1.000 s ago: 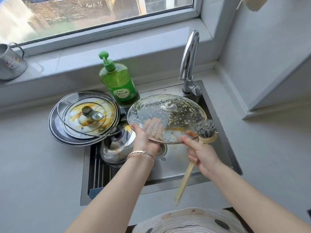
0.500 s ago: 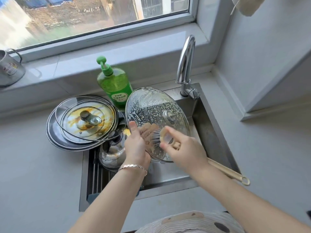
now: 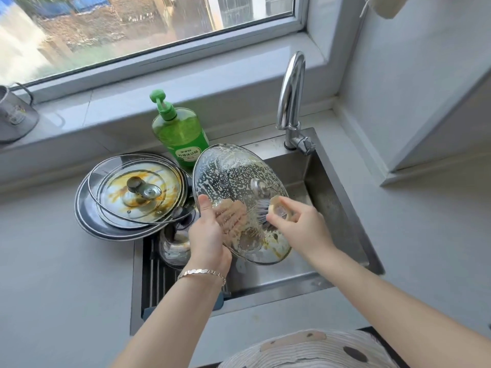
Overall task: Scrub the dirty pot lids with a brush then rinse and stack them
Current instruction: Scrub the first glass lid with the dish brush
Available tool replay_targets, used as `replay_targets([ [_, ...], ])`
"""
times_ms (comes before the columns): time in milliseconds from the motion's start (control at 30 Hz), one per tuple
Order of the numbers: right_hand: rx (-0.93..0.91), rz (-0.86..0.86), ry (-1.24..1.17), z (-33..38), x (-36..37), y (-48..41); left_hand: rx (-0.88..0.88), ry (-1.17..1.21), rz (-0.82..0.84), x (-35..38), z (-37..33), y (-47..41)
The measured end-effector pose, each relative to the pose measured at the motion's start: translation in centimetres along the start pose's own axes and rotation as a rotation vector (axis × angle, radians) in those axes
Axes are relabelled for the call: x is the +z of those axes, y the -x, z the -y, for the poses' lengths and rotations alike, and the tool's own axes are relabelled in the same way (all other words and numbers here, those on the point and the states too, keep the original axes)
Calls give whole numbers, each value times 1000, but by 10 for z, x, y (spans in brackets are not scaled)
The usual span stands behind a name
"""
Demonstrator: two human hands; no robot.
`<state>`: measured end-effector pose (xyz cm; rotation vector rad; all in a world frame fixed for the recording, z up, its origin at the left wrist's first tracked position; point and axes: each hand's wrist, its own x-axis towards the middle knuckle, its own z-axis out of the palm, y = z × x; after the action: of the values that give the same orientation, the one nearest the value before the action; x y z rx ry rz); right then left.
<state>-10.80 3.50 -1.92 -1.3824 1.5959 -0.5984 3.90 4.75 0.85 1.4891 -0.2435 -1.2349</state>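
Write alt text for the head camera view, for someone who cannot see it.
Over a steel sink, a left hand grips a sudsy glass lid, tilted, while the right hand presses a brush against it. More stained lids lie stacked at the left beside a green soap bottle.

The pale grey tabletop (image 3: 53, 274) has a steel sink (image 3: 332, 187) sunk into it. Left of the sink a stack of stained lids (image 3: 132, 192) lies on the tabletop, its near right edge overhanging the sink. A green bottle (image 3: 180, 136) stands just beyond the stack. The tap (image 3: 291, 102) rises at the sink's far rim. The sill (image 3: 186, 83) behind carries a metal mug (image 3: 13, 118) at far left.
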Motion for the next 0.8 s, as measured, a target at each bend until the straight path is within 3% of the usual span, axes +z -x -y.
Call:
replay_targets([
  [133, -160, 119, 20, 15, 8, 16, -14, -30, -20, -7, 0, 0],
  [267, 13, 2, 39, -9, -7, -5, -86, 87, -33, -10, -3, -4],
  [433, -27, 104, 10, -23, -3, 31, -113, 116, -54, -13, -4, -7],
  [533, 90, -18, 11, -24, -9, 6, -110, 102, -47, -6, -1, -3],
  [733, -180, 121, 80, 1, 8, 42, -97, 79, -50, -7, -4, -6],
  [800, -117, 126, 135, -9, -3, 38, -111, 102, -31, -12, -2, -5],
])
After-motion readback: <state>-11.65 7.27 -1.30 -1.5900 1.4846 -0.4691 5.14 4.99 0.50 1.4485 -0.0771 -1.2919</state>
